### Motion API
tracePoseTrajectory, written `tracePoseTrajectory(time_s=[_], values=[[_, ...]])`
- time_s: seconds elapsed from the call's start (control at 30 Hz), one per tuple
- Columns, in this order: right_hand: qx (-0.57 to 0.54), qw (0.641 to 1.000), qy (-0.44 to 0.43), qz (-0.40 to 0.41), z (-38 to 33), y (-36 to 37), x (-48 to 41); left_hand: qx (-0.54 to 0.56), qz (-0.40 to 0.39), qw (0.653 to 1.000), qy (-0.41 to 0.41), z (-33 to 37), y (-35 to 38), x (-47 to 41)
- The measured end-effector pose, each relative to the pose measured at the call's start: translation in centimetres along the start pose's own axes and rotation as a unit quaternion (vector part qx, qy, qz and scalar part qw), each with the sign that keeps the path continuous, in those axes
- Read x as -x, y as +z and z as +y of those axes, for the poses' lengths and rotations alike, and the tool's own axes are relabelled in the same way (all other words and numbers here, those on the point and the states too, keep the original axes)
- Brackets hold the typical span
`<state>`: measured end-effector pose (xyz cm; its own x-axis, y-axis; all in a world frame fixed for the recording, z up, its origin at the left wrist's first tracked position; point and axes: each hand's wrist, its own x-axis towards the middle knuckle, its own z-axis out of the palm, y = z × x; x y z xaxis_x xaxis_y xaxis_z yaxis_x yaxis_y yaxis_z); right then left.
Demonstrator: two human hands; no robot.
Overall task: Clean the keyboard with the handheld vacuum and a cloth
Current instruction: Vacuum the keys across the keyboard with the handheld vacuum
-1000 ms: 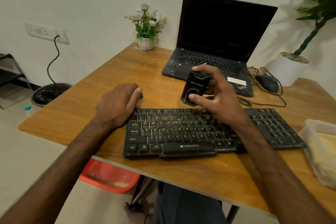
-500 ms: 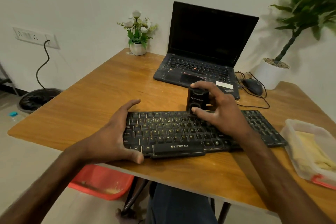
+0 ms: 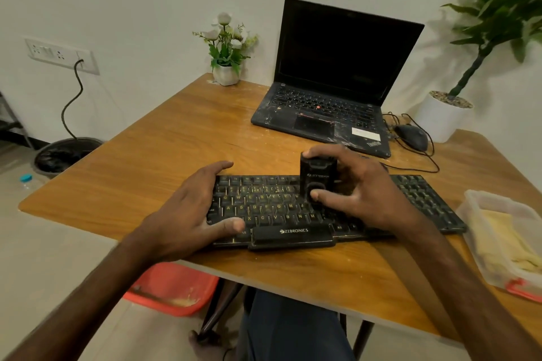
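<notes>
Keyboard (image 3: 275, 208): black, lying flat along the near edge of the worktop (image 3: 164, 161), about midway between its left and right corners; it has not shifted in the last second.
Handheld vacuum (image 3: 318, 176): small and black, standing upright with its lower end on the keys of the far rows, near the middle of the board. A second ago it was tilted and held over the bare worktop just beyond the keyboard's far edge; half a second ago it stood at that edge.
Right hand (image 3: 369, 193): clamped on the vacuum, with the thumb on its lower front and the fingers curled over its top and far side. The grip matches the earlier frames, and only the place has changed.
Left hand (image 3: 190, 214): spans the keyboard's left end and grips it, with the thumb on the near row and the fingers arched over to the far left corner. A second ago it lay as a loose fist on the worktop by that corner.
Laptop (image 3: 337, 73): lid up and screen dark, toward the far edge, well apart from the keyboard.
Mouse (image 3: 412, 136): just right of the laptop, corded.
Plastic container (image 3: 481, 214): at the right edge, just beside the keyboard's right end, with yellow contents.
</notes>
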<state>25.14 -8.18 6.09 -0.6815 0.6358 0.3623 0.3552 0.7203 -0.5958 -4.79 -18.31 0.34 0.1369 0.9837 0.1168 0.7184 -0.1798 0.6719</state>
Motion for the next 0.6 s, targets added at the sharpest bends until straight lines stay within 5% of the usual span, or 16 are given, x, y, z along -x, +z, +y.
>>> tracePoseTrajectory(time_s=[0.13,0.27,0.5,0.6], values=[[-0.006,0.999,0.032,0.032,0.4,-0.6,-0.5,-0.01,0.009,1.0,0.002,0.0,-0.2,0.0],[-0.071,0.994,0.058,-0.057,-0.4,-1.4,-0.6,-0.032,0.023,0.999,0.012,-0.2,0.1,0.1],[-0.035,0.996,0.052,0.067,0.4,0.6,-1.8,-0.04,0.032,0.998,0.02,-0.2,0.2,0.1],[-0.121,0.992,0.045,0.004,0.1,0.0,-0.4,-0.051,0.036,0.998,0.027,-0.2,0.3,-0.1]])
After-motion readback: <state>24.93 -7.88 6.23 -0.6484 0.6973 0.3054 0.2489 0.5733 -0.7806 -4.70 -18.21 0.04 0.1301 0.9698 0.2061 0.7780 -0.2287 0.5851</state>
